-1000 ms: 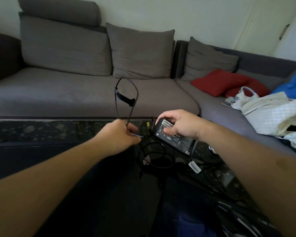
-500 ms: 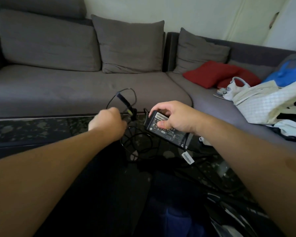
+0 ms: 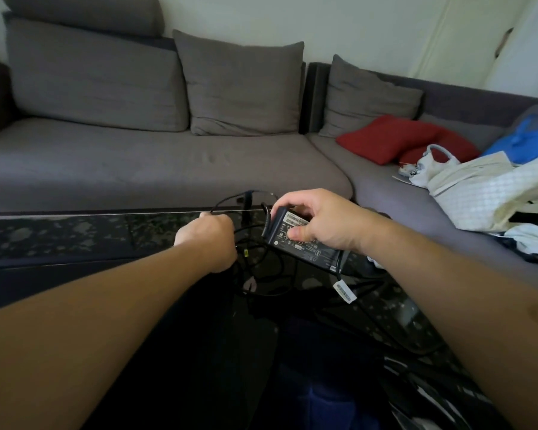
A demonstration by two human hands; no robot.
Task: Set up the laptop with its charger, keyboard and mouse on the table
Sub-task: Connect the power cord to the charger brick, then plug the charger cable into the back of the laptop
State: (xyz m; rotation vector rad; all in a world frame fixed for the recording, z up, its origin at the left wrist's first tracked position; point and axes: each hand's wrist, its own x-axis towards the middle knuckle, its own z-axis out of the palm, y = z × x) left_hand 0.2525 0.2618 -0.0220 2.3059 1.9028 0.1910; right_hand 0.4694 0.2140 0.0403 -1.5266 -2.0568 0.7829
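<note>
Unwinding: the step in hand looks like freeing the charger's cable from its bundle, so the laptop's power can be laid out on the table (image 3: pixel 75 240); keyboard, mouse and the laptop itself cannot be made out here.
Charger brick: the black charger brick (image 3: pixel 305 243) is held just above the dark glossy table near its far edge, label side up, tilted down toward the right.
Right hand: the right hand (image 3: pixel 320 220) grips the brick from above, thumb pressed on the label face and the other fingers curled over its far edge (clamped on it, not merely resting).
Left hand: the left hand (image 3: pixel 207 237) is closed in a fist around the thin black cable (image 3: pixel 230 200), knuckles toward the camera; the fingertips themselves are hidden, so exactly how they pinch it cannot be told.
Cable: a loop rises past the table's far edge in front of the grey sofa (image 3: pixel 168 162), with what looks like a strap on it; more loose coils lie on the table between and below the two hands, and a white tag (image 3: pixel 343 291) hangs on the lead below the brick.
Next move: probably drawing the hands apart to pull the coils straight, keeping the brick steady so the loops do not knot.
Arms: both forearms reach forward, converging over the table.
</note>
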